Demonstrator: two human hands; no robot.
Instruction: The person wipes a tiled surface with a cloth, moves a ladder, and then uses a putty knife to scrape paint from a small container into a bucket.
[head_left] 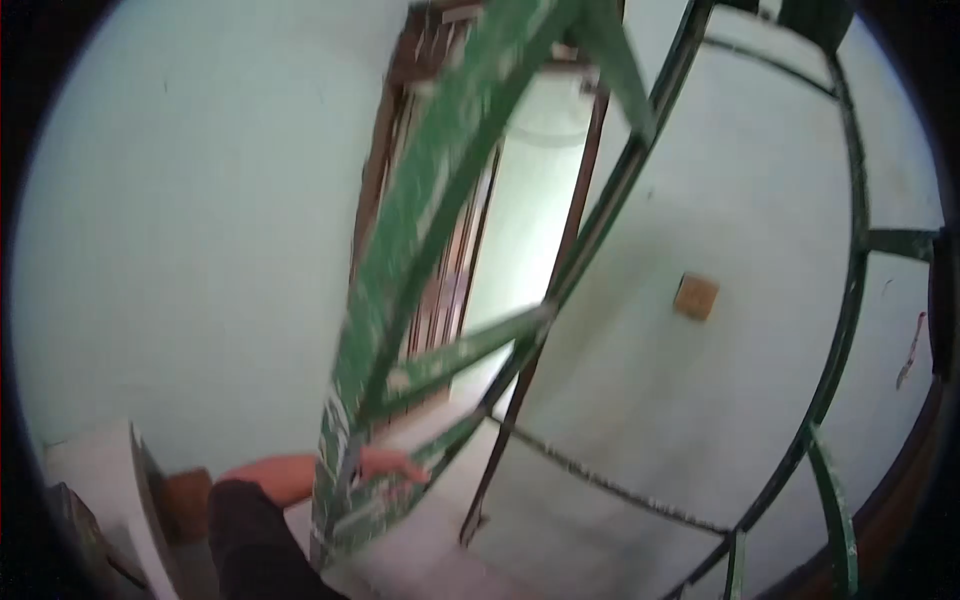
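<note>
A large green metal ladder-like frame, its paint scuffed with pale marks, leans diagonally across the middle of the view. My left hand is at the lower end of its near rail, beside a low crosspiece. The bare forearm comes in from the lower left, below a dark sleeve, and the rail hides the wrist. The fingers lie bent over the green metal; their tips are blurred. My right hand does not appear. Thinner dark green bars of the frame curve down on the right.
Behind the frame is a doorway with a brown wooden surround and a barred door. A small tan square box is on the pale wall. White furniture and a brown object are at the lower left.
</note>
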